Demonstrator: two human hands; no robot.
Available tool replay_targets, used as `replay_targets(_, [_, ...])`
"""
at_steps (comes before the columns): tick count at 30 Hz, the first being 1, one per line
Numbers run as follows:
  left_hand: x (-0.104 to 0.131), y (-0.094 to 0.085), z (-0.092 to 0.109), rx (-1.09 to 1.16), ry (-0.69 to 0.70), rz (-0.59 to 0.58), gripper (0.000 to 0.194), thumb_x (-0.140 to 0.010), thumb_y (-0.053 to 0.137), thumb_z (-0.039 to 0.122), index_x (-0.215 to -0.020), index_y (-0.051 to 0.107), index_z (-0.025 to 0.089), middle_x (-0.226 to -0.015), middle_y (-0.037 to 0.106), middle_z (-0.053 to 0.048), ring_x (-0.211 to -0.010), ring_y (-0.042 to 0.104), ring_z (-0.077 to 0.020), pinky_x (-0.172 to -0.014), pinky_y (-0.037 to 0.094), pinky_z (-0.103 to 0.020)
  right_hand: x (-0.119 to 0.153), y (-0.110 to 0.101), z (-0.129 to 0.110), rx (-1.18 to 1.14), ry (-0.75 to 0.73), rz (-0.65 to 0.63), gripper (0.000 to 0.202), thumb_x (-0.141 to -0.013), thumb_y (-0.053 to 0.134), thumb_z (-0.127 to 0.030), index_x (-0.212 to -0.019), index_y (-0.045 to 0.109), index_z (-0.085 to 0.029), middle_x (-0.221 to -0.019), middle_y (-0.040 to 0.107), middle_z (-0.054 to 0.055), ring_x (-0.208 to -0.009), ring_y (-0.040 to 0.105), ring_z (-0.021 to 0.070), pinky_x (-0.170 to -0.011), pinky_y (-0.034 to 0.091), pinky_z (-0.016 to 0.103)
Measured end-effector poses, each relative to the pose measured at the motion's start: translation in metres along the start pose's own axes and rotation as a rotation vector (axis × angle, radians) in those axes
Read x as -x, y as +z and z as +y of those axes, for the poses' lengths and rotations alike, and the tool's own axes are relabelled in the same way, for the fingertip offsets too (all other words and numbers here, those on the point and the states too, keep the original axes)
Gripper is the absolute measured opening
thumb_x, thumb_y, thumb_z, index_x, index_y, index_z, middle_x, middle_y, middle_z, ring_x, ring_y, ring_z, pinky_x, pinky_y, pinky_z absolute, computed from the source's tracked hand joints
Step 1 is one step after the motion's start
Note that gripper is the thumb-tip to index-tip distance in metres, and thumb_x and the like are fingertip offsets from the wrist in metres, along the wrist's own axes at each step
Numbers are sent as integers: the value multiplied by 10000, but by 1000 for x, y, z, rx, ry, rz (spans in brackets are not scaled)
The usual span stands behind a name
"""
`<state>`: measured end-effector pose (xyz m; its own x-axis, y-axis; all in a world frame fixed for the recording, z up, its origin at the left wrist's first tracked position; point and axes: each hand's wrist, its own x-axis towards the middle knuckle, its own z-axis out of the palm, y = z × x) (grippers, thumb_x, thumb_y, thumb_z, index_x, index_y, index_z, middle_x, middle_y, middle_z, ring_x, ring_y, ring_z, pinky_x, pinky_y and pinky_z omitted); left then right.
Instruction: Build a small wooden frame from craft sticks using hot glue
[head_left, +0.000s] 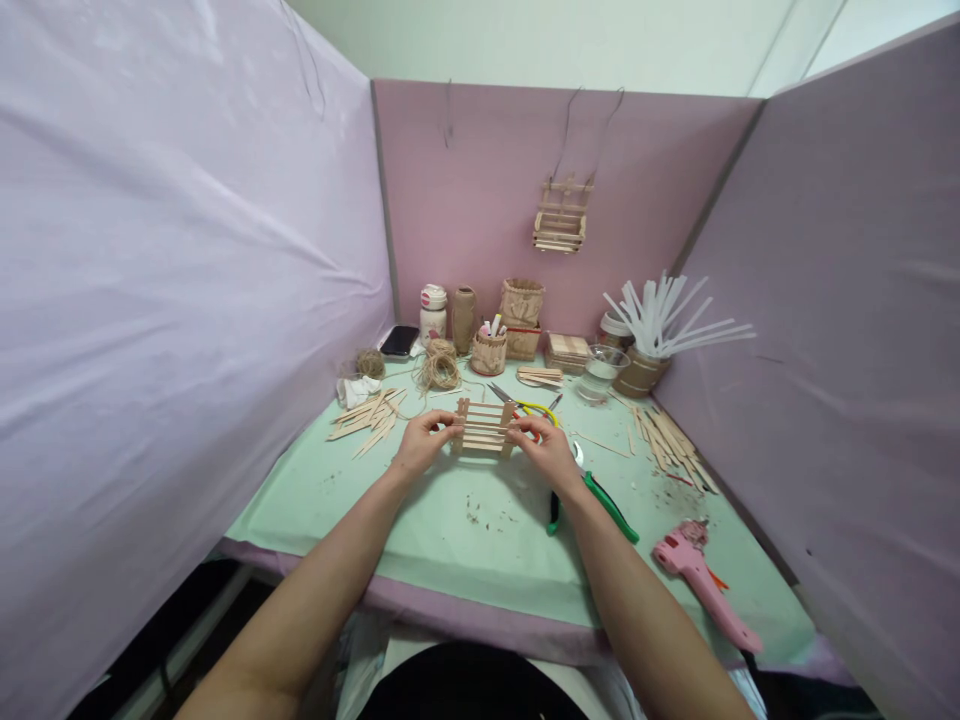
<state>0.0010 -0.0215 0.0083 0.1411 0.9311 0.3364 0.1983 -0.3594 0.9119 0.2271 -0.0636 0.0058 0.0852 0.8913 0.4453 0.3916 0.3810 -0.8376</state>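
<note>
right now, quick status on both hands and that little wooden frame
Left hand and right hand pinching opposite ends of wooden frame. Green-handled cutters beside right forearm, partly hidden by it.

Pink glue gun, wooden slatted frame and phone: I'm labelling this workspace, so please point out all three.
Pink glue gun [709, 590]: head view, on its handle.
Wooden slatted frame [486, 433]: head view, on its crosswise slats.
Phone [400, 341]: head view, on its dark screen.

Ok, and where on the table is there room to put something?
Crumbs aside, between your left forearm and the green-handled pliers; also between that forearm and the left stick pile. Crowded: behind the wooden frame, with twine and water bowl.
</note>
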Motion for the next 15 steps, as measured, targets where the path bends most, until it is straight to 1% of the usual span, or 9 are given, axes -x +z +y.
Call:
replay_targets(9, [0, 1, 1, 7, -50, 47, 210, -634, 722, 381, -704, 746, 185, -757, 736, -33, -692, 592, -165, -684, 445, -283, 0, 1, -1, -3, -6, 16, 201, -739, 658, -424, -704, 685, -228, -825, 709, 46, -865, 620, 232, -795, 470, 363])
replay_targets(15, [1, 1, 5, 17, -43, 49, 180, -639, 720, 357, -703, 751, 191, -755, 739, -35, -721, 609, -178, -699, 453, -289, 1, 1, -1, -6, -5, 16, 200, -742, 661, -424, -699, 682, -230, -834, 710, 46, -870, 621, 235, -787, 473, 360])
